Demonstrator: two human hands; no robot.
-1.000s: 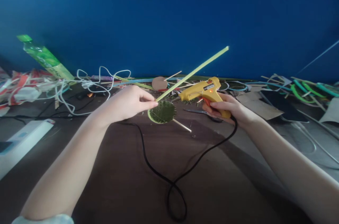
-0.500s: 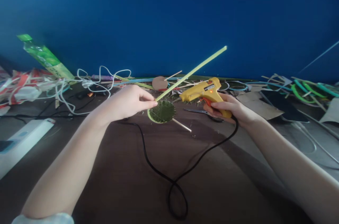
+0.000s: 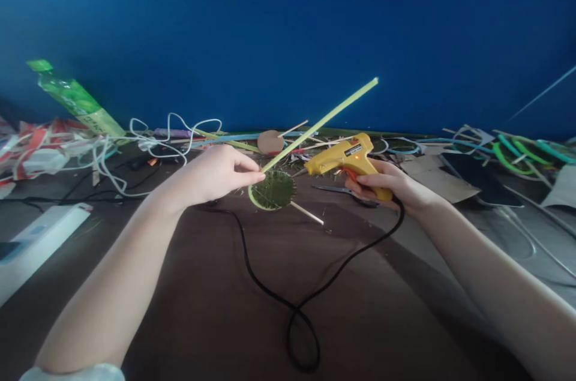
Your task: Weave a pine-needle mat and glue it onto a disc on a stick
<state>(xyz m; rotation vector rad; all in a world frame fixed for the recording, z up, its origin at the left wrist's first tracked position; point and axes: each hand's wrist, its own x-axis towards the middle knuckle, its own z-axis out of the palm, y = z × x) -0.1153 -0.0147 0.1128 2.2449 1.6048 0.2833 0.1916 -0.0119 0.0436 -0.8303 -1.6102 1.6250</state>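
My left hand pinches a pale yellow-green strip at the upper left edge of a round dark-green disc. The strip curves along the disc's left rim, and its free end slants up to the right. A thin wooden stick sticks out from the disc's lower right. My right hand is wrapped round the handle of a yellow hot glue gun with a lit orange light. The gun's nozzle points left, close to the disc's right edge. Scissors lie on the table below the gun, partly hidden by my right hand.
The gun's black cord loops across the brown table. A white power strip lies at left, near a leaning green bottle. White cable, a round cardboard piece and scraps line the blue wall. A dark phone-like slab lies right.
The strip's free end has shifted slightly left. Both hands keep their grips, and the glue gun stays almost where it was, its nozzle tip now near the disc's right edge.
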